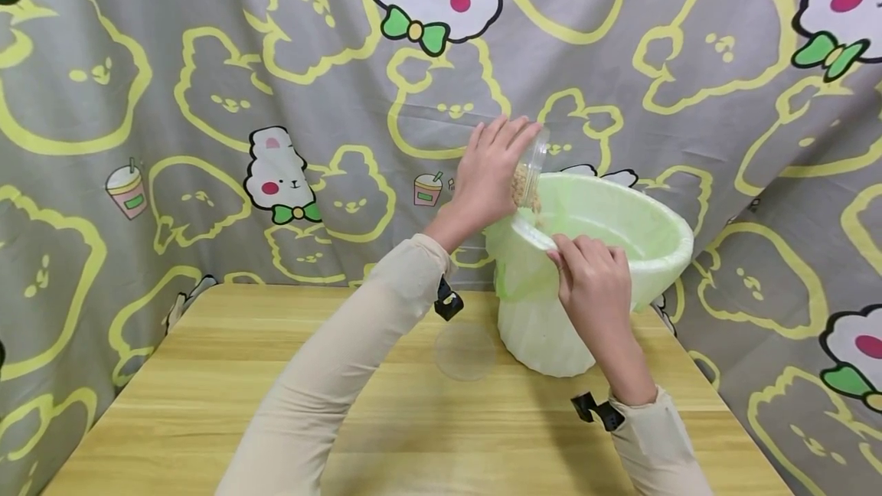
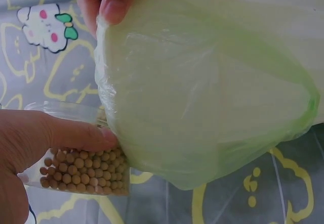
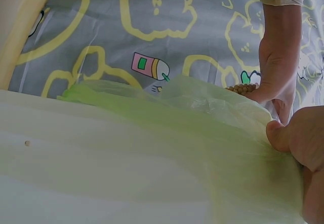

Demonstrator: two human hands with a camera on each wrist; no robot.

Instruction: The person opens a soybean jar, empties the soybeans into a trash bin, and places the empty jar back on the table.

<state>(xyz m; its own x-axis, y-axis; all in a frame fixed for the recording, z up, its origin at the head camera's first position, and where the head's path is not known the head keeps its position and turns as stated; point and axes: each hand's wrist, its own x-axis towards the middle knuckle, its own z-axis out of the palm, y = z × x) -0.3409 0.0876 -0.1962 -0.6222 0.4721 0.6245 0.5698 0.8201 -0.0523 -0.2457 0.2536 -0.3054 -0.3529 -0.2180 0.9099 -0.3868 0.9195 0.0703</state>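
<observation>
First, head: we recorded left hand (image 1: 488, 174) gripping a tilted jar (image 1: 536, 159) at the rim of a bin (image 1: 540, 335), right hand (image 1: 598, 282) pinching its liner (image 1: 511, 278), faint disc (image 1: 465, 353) on table (image 1: 207, 381) (this view only). Left wrist: we found beans (image 2: 81, 173) distinct. Right wrist: jar largely hidden behind liner.

Jar (image 1: 534, 165) partly hidden behind L fingers (image 1: 498, 138), R sleeve (image 1: 663, 446) cut off @ btm.

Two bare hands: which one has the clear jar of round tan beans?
The left hand, gripping that clear jar; the right hand instead pinches a thin pale-green plastic bag.
</observation>
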